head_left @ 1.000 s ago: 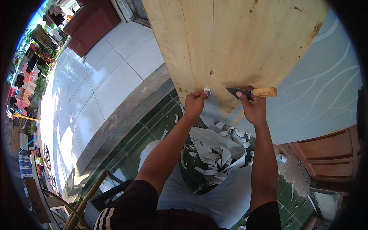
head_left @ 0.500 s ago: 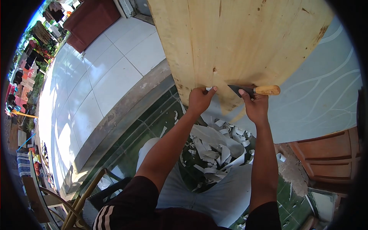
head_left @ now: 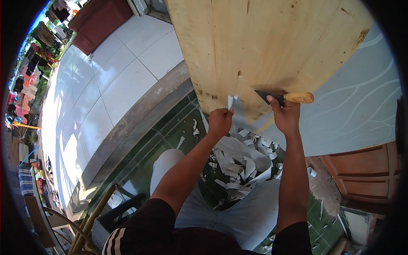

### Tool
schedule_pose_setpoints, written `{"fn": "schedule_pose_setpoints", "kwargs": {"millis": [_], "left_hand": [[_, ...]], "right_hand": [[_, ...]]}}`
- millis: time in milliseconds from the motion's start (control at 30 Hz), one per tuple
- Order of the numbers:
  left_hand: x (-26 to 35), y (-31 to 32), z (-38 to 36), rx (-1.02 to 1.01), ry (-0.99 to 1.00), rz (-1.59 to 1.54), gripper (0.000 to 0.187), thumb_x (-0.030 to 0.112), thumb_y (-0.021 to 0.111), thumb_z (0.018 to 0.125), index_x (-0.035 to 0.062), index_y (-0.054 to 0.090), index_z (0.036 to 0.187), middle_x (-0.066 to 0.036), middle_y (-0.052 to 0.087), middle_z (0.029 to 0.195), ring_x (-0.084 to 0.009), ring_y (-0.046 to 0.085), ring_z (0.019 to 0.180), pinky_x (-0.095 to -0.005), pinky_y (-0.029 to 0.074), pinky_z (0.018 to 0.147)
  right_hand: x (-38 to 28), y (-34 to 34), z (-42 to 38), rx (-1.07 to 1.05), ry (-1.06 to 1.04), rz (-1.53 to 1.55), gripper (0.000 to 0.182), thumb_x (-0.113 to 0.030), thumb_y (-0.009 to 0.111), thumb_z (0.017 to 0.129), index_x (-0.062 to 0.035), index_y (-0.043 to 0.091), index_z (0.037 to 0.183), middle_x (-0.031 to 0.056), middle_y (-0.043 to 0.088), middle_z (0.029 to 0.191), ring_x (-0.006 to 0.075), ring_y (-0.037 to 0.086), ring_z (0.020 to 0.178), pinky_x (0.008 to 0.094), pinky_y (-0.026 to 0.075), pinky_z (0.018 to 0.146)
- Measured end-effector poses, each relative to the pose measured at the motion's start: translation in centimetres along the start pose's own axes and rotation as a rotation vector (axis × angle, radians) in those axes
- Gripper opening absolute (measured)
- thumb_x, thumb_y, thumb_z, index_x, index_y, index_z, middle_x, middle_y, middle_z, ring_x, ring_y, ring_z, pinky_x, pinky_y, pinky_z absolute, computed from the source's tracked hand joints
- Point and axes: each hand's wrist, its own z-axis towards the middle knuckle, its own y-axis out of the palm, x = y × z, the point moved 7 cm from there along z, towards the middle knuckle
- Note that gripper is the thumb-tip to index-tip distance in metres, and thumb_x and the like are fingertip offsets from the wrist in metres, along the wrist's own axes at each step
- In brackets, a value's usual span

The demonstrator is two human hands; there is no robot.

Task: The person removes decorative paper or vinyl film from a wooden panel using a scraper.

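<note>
In front of me stands a wooden panel (head_left: 272, 46), bare pale wood over much of its face. Grey patterned covering (head_left: 340, 110) with white curved lines still lies on its lower right part. My left hand (head_left: 221, 121) pinches a strip of the covering (head_left: 230, 102), peeled up at the lower left of the panel with its white underside showing. My right hand (head_left: 285, 112) grips a putty knife (head_left: 270, 97), thumb on the dark blade and the wooden handle pointing right. The blade lies close over the bare wood.
Torn covering scraps (head_left: 242, 163) pile on the green tiled floor (head_left: 163, 146) between my knees. A raised white tiled floor (head_left: 123, 72) with a concrete edge runs at left, with a maroon sofa (head_left: 100, 21) on it. A chair (head_left: 91, 212) stands lower left; a brown panelled door (head_left: 365, 174) is at right.
My left hand has moved down and slightly left, pulling the covering strip so more of it shows. The putty knife in my right hand has shifted slightly.
</note>
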Motion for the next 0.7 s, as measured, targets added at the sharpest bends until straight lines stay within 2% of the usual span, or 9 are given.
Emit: {"fn": "schedule_pose_setpoints", "kwargs": {"millis": [167,267,367,467,567,700], "left_hand": [[-3.0,0.7,-3.4,-0.035,-0.05,0.184,0.032,0.032,0.07,0.097,0.0016,0.076,0.088,-0.019,0.069,0.073,-0.0413,0.069,0.073,-0.0443,0.053,0.068],[-0.6,0.1,-3.8,0.095,0.032,0.008,0.037,0.032,0.072,0.096,-0.0022,0.072,0.08,-0.019,0.065,0.067,-0.0393,0.067,0.07,-0.0493,0.049,0.066],[1.4,-0.2,-1.4,0.248,0.135,0.063,0.041,0.037,0.076,0.093,-0.0025,0.072,0.082,-0.017,0.068,0.071,-0.0362,0.068,0.072,-0.047,0.05,0.067],[3.3,-1.0,0.8,0.27,0.089,-0.051,0.043,0.04,0.077,0.091,-0.0021,0.073,0.083,-0.015,0.068,0.069,-0.0327,0.067,0.066,-0.0443,0.049,0.064],[2.8,-0.1,2.7,0.158,-0.071,-0.166,0.044,0.041,0.076,0.093,-0.0038,0.075,0.09,-0.011,0.068,0.067,-0.0202,0.061,0.059,-0.0379,0.048,0.061],[2.8,0.3,3.9,0.145,-0.031,-0.178,0.04,0.035,0.075,0.094,-0.0042,0.076,0.09,-0.01,0.065,0.062,-0.0178,0.057,0.055,-0.0383,0.046,0.058]], "right_hand": [[-0.1,0.2,0.2,0.015,0.043,0.06,0.022,-0.019,0.077,0.097,0.0022,0.077,0.103,0.004,0.072,0.084,0.0116,0.062,0.075,0.0276,0.051,0.073],[0.3,0.3,0.2,0.01,0.012,0.083,0.021,-0.018,0.077,0.097,0.0026,0.077,0.104,0.0033,0.072,0.085,0.0107,0.062,0.075,0.0276,0.051,0.072],[0.2,0.3,0.1,-0.004,0.041,0.084,0.02,-0.016,0.076,0.097,0.0023,0.078,0.105,0.0032,0.072,0.084,0.0107,0.062,0.075,0.0275,0.05,0.072],[-0.1,0.3,0.2,0.019,0.009,0.091,0.021,-0.017,0.076,0.097,0.002,0.078,0.105,0.0029,0.072,0.083,0.0108,0.061,0.074,0.0273,0.05,0.071],[0.4,0.1,0.2,0.013,0.028,0.044,0.021,-0.018,0.077,0.096,0.0012,0.079,0.104,0.0023,0.071,0.082,0.0108,0.061,0.073,0.0269,0.049,0.07],[0.6,0.2,0.3,0.047,-0.006,0.041,0.022,-0.02,0.078,0.096,0.0007,0.079,0.103,0.0015,0.07,0.079,0.0105,0.058,0.07,0.0265,0.048,0.068]]}}
